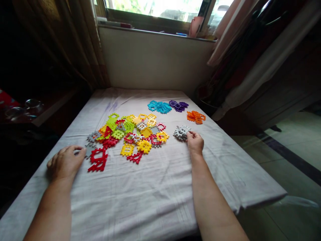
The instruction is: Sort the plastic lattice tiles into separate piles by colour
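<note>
Step in hand, by judgement: sorting through gray at two places on one pale tablecloth point(130, 207). Setting down or picking up at the right: cannot tell which.

Right hand point(195, 142): thumb and forefinger closed on the edge of a gray piece point(184, 128) in the gray pile point(178, 134); other fingers curled in.

Left hand point(66, 160): rests at the left, fingers bent, thumb and forefinger curved toward the near-left gray pieces point(90, 149). Apparently touching; whether gripping, cannot tell.

Next move, by judgement: calls for a light pinch at the right, without dragging anything beneath, and for a clean parting of gray from the adjoining red pieces point(100, 160) at the left.

Gray pile, appearance: pale, flat plates with toothed edges and cut-out openings; loosely heaped, overlapping. Lies right of the mixed pile point(144, 146), apart from it, and nearer than the orange pile point(196, 117).

Mixed pile: chiefly yellow, red, green and gray; spreads across left and centre, much overlapped; windowed and solid forms included.

Far side of cloth: turquoise pile point(163, 107), just beside the purple pile point(179, 105). Each of a single colour family.
</note>
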The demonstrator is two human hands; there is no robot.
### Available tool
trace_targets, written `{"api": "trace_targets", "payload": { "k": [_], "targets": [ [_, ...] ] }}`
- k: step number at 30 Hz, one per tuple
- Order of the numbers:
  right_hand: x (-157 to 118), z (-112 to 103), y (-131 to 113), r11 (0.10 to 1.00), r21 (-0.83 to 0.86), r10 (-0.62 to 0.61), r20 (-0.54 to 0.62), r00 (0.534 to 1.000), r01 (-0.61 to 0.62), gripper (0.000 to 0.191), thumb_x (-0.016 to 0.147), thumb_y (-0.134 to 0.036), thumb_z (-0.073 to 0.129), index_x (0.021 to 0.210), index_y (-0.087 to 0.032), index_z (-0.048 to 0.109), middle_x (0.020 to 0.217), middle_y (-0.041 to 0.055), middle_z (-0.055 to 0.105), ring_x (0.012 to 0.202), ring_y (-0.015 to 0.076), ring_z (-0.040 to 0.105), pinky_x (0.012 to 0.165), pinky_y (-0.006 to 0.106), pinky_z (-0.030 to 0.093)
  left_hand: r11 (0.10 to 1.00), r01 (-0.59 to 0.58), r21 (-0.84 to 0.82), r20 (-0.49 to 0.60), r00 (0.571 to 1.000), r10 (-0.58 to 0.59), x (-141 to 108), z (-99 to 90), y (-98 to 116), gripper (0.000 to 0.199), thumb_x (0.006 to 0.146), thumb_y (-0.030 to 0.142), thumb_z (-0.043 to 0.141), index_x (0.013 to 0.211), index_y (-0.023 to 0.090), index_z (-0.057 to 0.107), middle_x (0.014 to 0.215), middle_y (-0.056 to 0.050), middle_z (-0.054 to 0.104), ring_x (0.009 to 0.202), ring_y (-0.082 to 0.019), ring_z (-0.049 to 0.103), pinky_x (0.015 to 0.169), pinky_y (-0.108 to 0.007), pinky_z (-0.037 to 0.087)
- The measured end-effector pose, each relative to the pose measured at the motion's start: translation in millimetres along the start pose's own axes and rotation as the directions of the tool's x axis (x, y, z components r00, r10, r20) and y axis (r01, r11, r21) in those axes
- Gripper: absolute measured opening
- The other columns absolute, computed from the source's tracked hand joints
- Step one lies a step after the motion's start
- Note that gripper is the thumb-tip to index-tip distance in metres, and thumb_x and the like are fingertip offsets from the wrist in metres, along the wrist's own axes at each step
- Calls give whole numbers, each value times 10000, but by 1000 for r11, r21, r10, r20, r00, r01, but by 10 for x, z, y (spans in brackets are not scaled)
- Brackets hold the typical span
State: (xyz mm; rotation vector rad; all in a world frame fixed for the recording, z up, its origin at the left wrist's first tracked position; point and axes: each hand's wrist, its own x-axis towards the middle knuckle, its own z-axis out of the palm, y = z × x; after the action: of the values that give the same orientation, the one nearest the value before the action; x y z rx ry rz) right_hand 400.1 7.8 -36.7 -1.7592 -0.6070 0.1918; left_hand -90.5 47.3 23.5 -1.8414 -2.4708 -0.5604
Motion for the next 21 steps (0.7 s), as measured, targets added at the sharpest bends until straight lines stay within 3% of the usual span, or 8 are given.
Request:
{"api": "trace_targets", "payload": {
  "k": [4, 8, 11, 14, 16, 18, 21],
  "targets": [
    [15, -10, -9, 998, -59, 7, -9, 1000, -8, 492, 693, -455, 615, 1033, -115, 721, 677, 53, 703, 586, 193, 620, 595, 294, 486, 996, 87, -2, -5, 996, -87, -24, -105, 84, 336, 816, 488, 488, 938, 235, 673, 948, -95, 692, 927, -316, 622, 839, -463, 488],
    [-3, -27, -56, 996, -89, -14, -29, 999, 12, 481, 703, -426, 601, 1059, -122, 713, 696, 54, 704, 608, 198, 621, 627, 299, 491, 983, 118, -141, -127, 983, -136, -72, -211, 185, 344, 819, 494, 494, 968, 231, 658, 847, -54, 683, 810, -257, 621, 717, -360, 481],
    [-70, -31, -127, 992, -112, -56, -30, 998, 52, 453, 718, -429, 565, 1016, -126, 722, 674, 47, 691, 609, 199, 608, 653, 311, 493, 949, 70, -308, -217, 966, -142, -116, -215, 277, 346, 797, 487, 546, 983, 215, 651, 766, -25, 658, 737, -215, 614, 684, -320, 479],
    [-229, 6, -256, 979, -109, -175, 3, 985, 175, 409, 749, -443, 524, 941, -150, 734, 729, 66, 717, 656, 204, 621, 681, 319, 501, 811, -39, -583, -183, 979, -85, -192, -120, 412, 378, 763, 489, 595, 998, 195, 633, 864, -30, 690, 671, -167, 631, 620, -282, 500],
    [-403, 59, -374, 957, -73, -274, 70, 959, 279, 379, 765, -441, 517, 905, -166, 738, 793, 80, 740, 691, 205, 636, 708, 324, 514, 690, -77, -720, -123, 992, -17, -267, -22, 517, 414, 728, 518, 633, 988, 195, 631, 862, -24, 696, 638, -153, 642, 590, -269, 516],
    [-623, 128, -504, 933, -1, -355, 183, 917, 361, 343, 782, -431, 525, 880, -184, 741, 824, 83, 749, 703, 201, 644, 722, 324, 523, 625, -91, -776, -60, 996, 71, -357, 75, 616, 452, 713, 564, 653, 979, 199, 634, 779, -7, 686, 592, -148, 634, 573, -269, 528],
    [-975, 235, -666, 905, 178, -424, 427, 799, 385, 285, 823, -414, 544, 863, -215, 744, 837, 68, 753, 725, 188, 660, 714, 305, 526, 580, -164, -798, -29, 972, 234, -491, 180, 735, 446, 730, 590, 659, 951, 204, 641, 802, -23, 712, 668, -163, 675, 654, -286, 574]
  ]
}}
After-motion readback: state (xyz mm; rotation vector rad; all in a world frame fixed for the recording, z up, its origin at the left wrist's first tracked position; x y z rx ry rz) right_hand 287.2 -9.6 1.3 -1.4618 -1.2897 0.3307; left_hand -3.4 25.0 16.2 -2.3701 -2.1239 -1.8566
